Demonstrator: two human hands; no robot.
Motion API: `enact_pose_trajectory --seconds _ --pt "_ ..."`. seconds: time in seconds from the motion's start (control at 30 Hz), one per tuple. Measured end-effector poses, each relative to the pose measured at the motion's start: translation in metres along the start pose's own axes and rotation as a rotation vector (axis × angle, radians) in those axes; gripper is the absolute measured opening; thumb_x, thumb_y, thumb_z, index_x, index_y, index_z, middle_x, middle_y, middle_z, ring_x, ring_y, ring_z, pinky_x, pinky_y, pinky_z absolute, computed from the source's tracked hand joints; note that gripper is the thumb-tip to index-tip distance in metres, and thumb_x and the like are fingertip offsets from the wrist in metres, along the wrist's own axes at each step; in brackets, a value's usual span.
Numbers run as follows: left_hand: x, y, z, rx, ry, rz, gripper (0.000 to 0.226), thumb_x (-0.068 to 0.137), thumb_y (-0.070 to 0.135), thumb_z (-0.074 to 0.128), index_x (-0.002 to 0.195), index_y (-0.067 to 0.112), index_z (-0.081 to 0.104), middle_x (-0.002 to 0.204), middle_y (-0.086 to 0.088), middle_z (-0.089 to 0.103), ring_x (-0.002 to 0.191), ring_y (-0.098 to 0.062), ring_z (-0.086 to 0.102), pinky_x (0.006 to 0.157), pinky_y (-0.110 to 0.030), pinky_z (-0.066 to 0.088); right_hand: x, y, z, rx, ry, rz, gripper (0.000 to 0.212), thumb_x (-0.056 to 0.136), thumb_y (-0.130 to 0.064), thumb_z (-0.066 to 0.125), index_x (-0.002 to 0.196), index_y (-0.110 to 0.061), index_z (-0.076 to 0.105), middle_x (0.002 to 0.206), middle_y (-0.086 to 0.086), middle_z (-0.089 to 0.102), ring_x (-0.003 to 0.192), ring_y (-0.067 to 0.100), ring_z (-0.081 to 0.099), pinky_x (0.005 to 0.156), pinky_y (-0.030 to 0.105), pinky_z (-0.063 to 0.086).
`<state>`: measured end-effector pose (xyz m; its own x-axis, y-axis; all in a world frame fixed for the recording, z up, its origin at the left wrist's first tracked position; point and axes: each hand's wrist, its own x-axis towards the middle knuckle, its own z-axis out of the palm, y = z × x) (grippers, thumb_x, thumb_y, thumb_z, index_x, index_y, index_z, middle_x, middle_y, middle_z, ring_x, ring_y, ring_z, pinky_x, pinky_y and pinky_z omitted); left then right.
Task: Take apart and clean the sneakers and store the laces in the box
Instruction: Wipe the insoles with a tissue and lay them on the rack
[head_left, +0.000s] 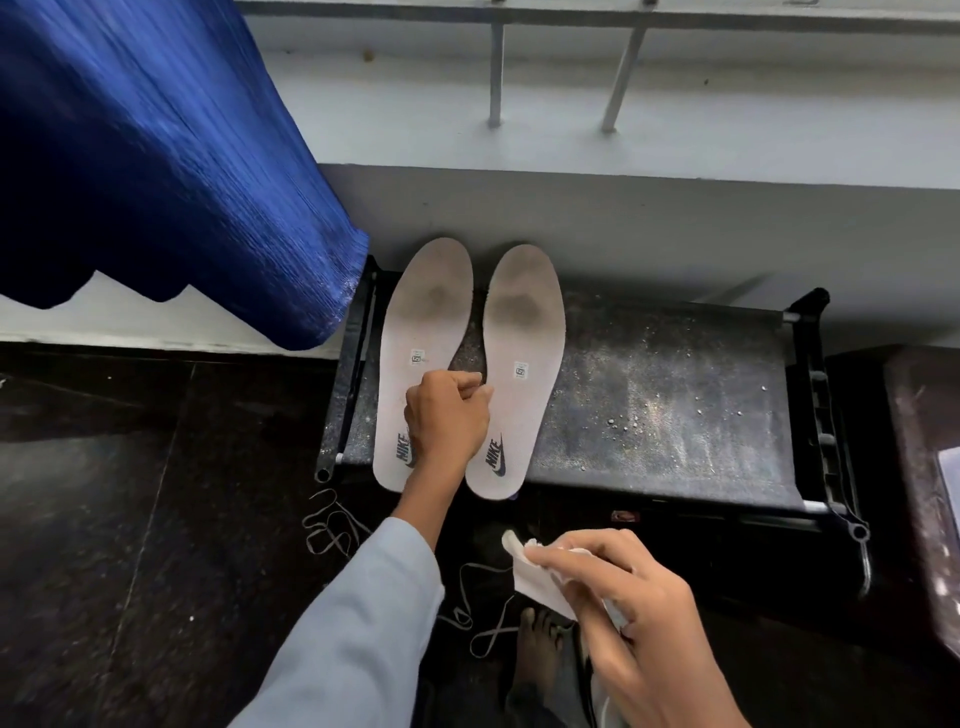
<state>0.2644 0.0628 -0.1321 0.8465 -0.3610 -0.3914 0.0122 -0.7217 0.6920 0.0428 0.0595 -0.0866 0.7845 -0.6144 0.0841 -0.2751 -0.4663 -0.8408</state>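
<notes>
- Here, two Nike insoles (522, 364) lie side by side on a dusty black rack shelf (660, 384).
- Left hand (449, 415), fingers curled, rests on them; grip unclear.
- Right hand (623, 597) pinches a white wipe (535, 577).
- Laces (332, 525) loose on the floor.

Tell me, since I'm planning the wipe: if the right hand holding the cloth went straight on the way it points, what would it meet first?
Probably the heel of the right insole, near its logo. The right hand, holding the white cloth, points up and left toward it; depth is unclear.
</notes>
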Motion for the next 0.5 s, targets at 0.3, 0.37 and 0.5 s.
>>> enact_pose_trajectory --seconds 0.3,0.37,0.5 --pt "0.012 -0.021 -0.066 0.171 0.245 0.139 0.024 0.089 0.021 0.068 0.111 0.013 0.072 0.102 -0.009 0.075 0.090 -0.022 0.070 0.077 -0.027 0.054 0.006 -0.012 0.004 0.007 -0.023 0.031 0.033 0.085 -0.010 0.064 0.107 -0.031 0.075 0.099 -0.018 0.064 0.085 0.014 0.062 0.067 0.027 0.051" --pt "0.018 -0.024 -0.071 0.184 0.217 0.136 0.031 0.089 0.020 0.069 0.118 0.011 0.068 0.109 -0.010 0.073 0.098 -0.023 0.068 0.085 -0.033 0.055 0.006 -0.015 0.008 0.008 -0.028 0.033 0.032 0.085 -0.011 0.063 0.107 -0.032 0.075 0.100 -0.019 0.063 0.086 0.015 0.064 0.067 0.028 0.052" --pt "0.025 -0.030 -0.067 0.185 0.120 0.110 0.031 0.089 0.021 0.067 0.119 0.013 0.065 0.115 -0.009 0.071 0.105 -0.025 0.066 0.082 -0.029 0.050 0.006 -0.019 0.018 -0.003 -0.030 0.037 0.034 0.084 -0.009 0.064 0.107 -0.032 0.075 0.100 -0.019 0.063 0.085 0.015 0.064 0.067 0.028 0.052"
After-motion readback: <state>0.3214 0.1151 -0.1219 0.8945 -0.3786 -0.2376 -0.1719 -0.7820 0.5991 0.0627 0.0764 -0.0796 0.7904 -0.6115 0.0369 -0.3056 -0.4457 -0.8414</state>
